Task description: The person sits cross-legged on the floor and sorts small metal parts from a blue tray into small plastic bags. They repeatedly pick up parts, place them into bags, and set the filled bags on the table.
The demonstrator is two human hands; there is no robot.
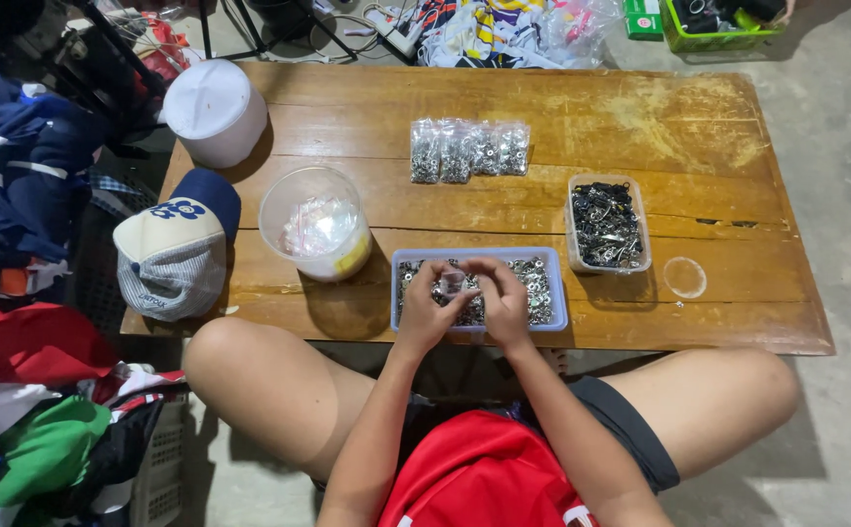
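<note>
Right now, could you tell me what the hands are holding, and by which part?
Both hands, left and right, pinch a small clear bag by its top edge, over the blue tray of metal rings.

Low wooden table (640,127), worn varnish, on it a blue tray of metal rings (557,293), clear tub of dark parts (607,226), row of filled bags (469,149), round clear container (314,222), white tub (214,112), cap (178,244), clear lid (685,277)

A home floor: low wooden table (640,127), clothes heaps (25,146), concrete floor (845,176).
</note>
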